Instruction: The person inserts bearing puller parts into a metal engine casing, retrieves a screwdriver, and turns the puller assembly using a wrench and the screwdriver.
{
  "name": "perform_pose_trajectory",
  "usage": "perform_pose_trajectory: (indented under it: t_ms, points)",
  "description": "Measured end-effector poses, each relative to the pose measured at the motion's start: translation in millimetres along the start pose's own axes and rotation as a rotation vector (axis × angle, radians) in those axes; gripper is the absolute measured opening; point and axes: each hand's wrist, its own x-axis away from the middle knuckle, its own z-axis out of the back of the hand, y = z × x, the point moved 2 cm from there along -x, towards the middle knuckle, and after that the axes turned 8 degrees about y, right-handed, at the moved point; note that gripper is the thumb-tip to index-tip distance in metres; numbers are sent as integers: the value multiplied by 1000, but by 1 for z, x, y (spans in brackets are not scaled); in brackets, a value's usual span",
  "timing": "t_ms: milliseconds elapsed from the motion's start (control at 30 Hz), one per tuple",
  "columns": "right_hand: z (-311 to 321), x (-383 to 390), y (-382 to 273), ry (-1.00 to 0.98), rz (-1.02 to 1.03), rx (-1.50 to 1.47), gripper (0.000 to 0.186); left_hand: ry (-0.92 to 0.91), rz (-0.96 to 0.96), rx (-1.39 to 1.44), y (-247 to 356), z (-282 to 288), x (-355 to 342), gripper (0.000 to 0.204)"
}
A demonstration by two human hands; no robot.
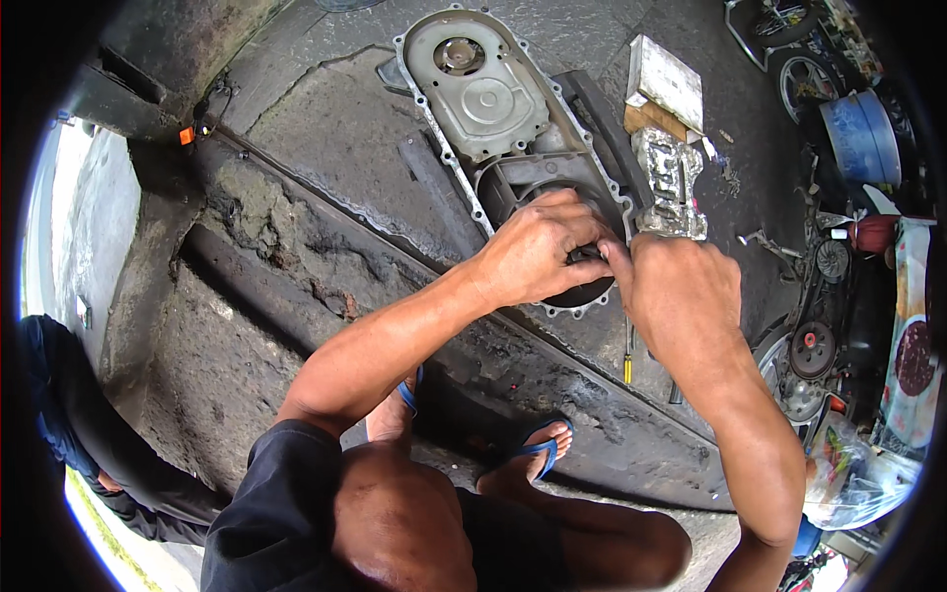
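A long silver metal engine cover (pixel 464 74), bolt lugs along its rim, lies on the ground ahead of me. My left hand (pixel 543 247) is over its near, rounded end, fingers curled down toward the dark round hollow there. Close beside it, my right hand (pixel 686 286) is curled at the cover's right edge. The two thumbs almost meet. Both hands look pinched, but the fingers hide whatever is between them. Just below the right hand lies a screwdriver (pixel 627 367) with a yellow handle.
Right of the cover lie a silver metal engine part (pixel 666 187) and a worn white box (pixel 666 74). Farther right are a blue tub (pixel 860 138), a partly stripped motorbike (pixel 814 350) and a plastic bag (pixel 853 483). Another person's dark-clothed leg (pixel 128 459) is at left.
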Motion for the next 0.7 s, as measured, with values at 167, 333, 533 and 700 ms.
perform_pose_trajectory:
  t_ms: [167,333,533,700]
  points:
    - [3,6,-2,441,294,14,27,9,31,-28,6,3,-3,23]
    - [-7,2,1,247,203,-44,22,45,7,-69,4,2,-1,28]
    - [13,-1,-10,221,130,-66,15,32,18,-96,5,7,-1,29]
    - [-3,5,-5,481,364,-43,25,5,29,-119,9,14,-2,28]
